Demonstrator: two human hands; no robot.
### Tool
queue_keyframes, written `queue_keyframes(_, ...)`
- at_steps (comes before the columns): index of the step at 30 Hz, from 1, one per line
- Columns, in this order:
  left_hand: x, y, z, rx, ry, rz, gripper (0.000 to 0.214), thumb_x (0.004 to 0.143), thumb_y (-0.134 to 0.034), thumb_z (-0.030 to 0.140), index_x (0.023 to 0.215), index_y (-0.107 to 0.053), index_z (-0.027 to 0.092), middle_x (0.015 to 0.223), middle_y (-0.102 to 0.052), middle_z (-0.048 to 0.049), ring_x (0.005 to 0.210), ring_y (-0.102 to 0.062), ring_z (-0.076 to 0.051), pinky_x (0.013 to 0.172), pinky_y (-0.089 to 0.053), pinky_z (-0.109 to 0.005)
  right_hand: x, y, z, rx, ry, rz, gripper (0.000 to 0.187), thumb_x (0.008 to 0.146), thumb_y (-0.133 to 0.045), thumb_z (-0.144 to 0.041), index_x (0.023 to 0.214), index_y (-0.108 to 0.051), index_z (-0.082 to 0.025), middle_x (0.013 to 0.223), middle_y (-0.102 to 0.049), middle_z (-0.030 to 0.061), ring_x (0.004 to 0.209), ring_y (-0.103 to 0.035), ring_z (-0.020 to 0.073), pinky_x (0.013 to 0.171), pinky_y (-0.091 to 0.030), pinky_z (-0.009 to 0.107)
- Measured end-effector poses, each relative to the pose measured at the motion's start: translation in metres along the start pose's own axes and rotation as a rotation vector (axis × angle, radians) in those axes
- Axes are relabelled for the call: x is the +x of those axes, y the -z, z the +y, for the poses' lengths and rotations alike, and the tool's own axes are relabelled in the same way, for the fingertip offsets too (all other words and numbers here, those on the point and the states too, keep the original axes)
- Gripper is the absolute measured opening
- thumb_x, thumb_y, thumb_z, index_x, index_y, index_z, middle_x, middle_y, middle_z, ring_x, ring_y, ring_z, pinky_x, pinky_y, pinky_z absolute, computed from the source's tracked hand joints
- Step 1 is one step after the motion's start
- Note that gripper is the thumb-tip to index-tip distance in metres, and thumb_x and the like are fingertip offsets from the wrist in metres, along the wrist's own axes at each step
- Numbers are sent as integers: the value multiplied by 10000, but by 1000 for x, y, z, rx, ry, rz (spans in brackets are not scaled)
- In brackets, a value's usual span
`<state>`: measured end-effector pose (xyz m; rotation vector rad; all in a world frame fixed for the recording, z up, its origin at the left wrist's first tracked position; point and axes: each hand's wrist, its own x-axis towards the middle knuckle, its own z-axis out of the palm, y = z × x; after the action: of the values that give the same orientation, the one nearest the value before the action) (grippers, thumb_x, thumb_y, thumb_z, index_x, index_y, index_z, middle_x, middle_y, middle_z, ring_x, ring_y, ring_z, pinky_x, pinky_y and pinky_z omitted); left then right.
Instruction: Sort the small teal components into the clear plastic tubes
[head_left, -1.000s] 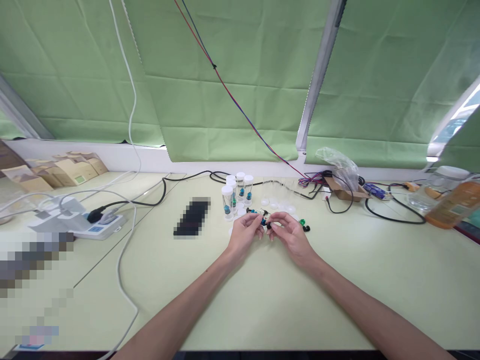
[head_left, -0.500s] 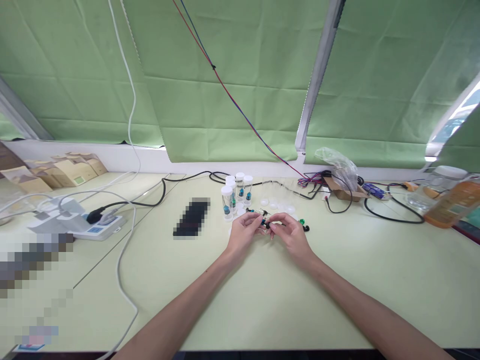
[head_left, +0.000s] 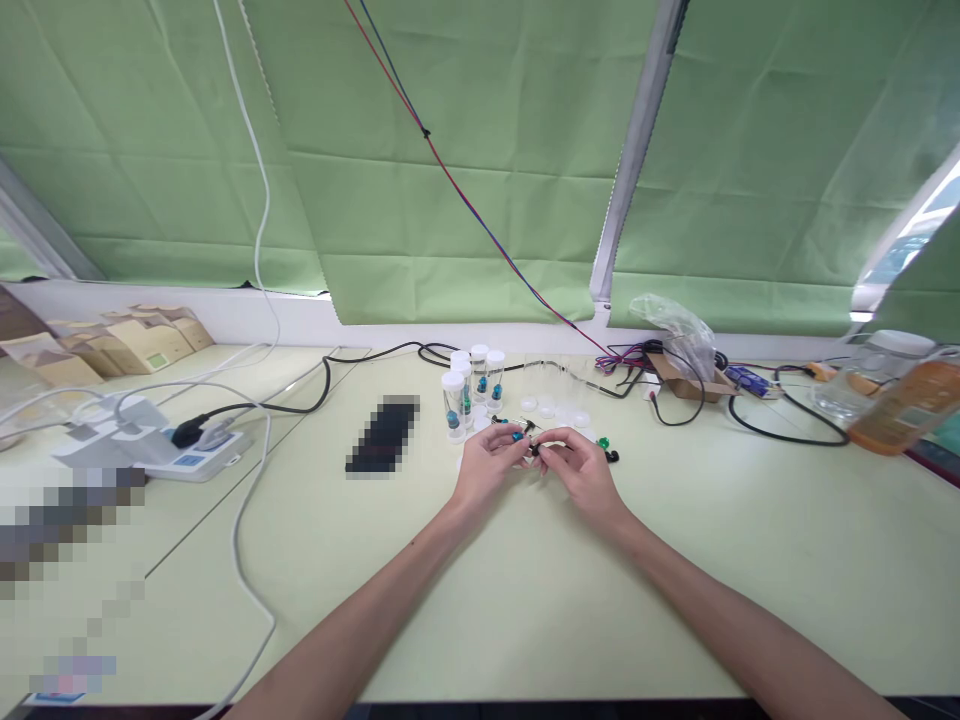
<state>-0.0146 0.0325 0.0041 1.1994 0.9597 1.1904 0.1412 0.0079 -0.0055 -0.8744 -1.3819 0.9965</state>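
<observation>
My left hand (head_left: 487,462) is closed, its thumb and fingers pinching a small blue piece with dark parts (head_left: 517,437). Close beside it, my right hand (head_left: 581,466) pinches a small black piece (head_left: 535,449). Whether the two pieces are joined, I cannot make out. Just beyond my hands lie small black parts (head_left: 529,426) and flat white caps (head_left: 576,418). A green piece (head_left: 604,443) and a black piece (head_left: 613,456) rest right of my right hand. Several clear tubes with white lids (head_left: 453,405) stand behind my left hand, with blue or green pieces inside.
Several clear tubes (head_left: 559,375) stand behind the caps. A blurred-out dark object (head_left: 384,436) lies to the left, beyond it a power strip (head_left: 195,455) with cables. An orange bottle (head_left: 904,408) and a cardboard box with a plastic bag (head_left: 686,375) are on the right.
Both hands stay in place with slight finger shifts. The blue piece at my left fingertips shows more clearly now, and the left thumb has moved a little.
</observation>
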Motion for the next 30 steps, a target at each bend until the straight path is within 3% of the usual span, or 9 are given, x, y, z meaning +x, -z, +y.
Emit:
queue_keyframes(9, 0, -1, 3, 32, -21, 23, 426, 656, -800, 378, 967, -652, 128, 806, -716, -68, 636, -648, -148, 677, -510, -280, -3, -1, 4, -105, 106, 6, 149, 880, -598, -325, 968, -653, -217, 1001, -618, 67, 779, -629, 175, 722, -546, 334)
queue_keyframes(16, 0, -3, 3, 4, -40, 41, 399, 644, -804, 370, 928, -647, 137, 815, -710, -58, 637, -637, -135, 664, -520, -268, -6, -2, 8, -182, 195, 17, 156, 892, -596, -281, 1013, -686, -241, 1058, -590, 80, 958, -619, 213, 821, -559, 362)
queue_keyframes(30, -3, -7, 3, 50, -117, 17, 352, 711, -748, 401, 929, -641, 146, 829, -693, -54, 636, -647, -143, 617, -540, -270, -5, 0, 9, -281, 288, 87, 124, 880, -621, -262, 988, -681, -250, 992, -598, 65, 877, -634, 200, 770, -580, 357)
